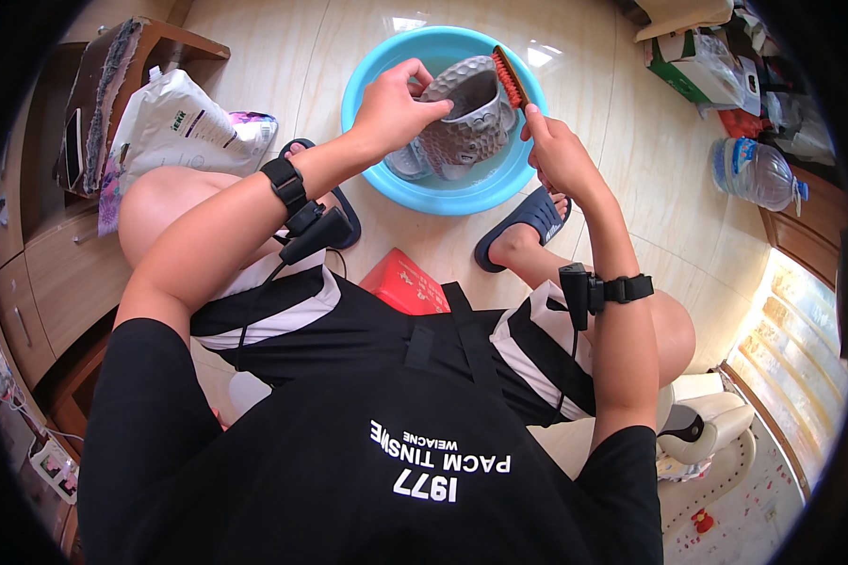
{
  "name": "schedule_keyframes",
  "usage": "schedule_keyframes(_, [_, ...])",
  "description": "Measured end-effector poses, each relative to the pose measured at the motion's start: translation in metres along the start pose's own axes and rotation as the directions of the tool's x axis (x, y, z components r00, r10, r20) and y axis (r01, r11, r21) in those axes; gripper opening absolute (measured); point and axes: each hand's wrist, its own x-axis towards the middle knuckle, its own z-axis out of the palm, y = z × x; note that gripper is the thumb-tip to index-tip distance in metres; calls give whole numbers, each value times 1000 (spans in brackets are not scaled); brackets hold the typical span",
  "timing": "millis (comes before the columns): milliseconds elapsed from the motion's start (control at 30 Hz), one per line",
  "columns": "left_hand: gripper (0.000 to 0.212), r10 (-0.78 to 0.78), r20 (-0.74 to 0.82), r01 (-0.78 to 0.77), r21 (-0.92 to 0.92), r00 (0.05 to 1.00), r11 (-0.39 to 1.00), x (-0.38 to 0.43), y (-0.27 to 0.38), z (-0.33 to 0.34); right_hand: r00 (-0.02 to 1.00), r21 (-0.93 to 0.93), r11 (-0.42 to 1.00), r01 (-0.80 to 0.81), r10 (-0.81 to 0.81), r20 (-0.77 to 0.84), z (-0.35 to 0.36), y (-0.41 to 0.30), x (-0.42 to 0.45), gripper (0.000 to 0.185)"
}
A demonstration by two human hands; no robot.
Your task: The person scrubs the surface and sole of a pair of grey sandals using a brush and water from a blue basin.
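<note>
My left hand (404,106) pinches the edge of a grey moulded slipper (466,138) between thumb and fingers. The slipper has a scale-like pattern, and its foot opening tilts up towards me. In my right hand (562,152) is the handle of a wooden scrubbing brush (512,79) with red bristles. Those bristles face the slipper's right rim; whether they touch it I cannot tell. Both are over a light-blue plastic basin (367,56) holding cloudy water. Another pale grey thing (406,161) lies partly in the water, half hidden behind the slipper.
The basin stands on a tiled floor (283,63) between my feet in dark slides (519,229). A red box (404,282) is near my lap. To the left are a white pouch (177,131) and wooden drawers (63,282); a large plastic bottle (756,173) lies right.
</note>
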Motion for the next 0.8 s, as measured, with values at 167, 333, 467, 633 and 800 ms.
schedule_keyframes(167, [35, 0, 67, -5, 71, 998, 997, -3, -5, 4, 1000, 68, 998, 15, -15, -7, -1, -7, -3, 61])
schedule_keyframes(333, [33, 52, 72, -62, 151, 996, 987, -13, -8, 9, 999, 61, 998, -2, -1, 44, 5, 1, -2, 57])
schedule_keyframes(467, [33, 42, 66, -51, 143, 997, 988, -14, -11, 8, 993, 66, 996, -53, 45, 110, 4, -3, -5, 58])
schedule_keyframes(633, [32, 64, 16, -65, 118, 998, 991, -10, -5, 7, 997, 100, 994, -40, 33, 65, 2, -1, -1, 62])
schedule_keyframes(800, [30, 44, 56, -48, 87, 997, 995, -5, 10, 2, 998, 123, 992, -32, 26, 52, -5, -1, -4, 58])
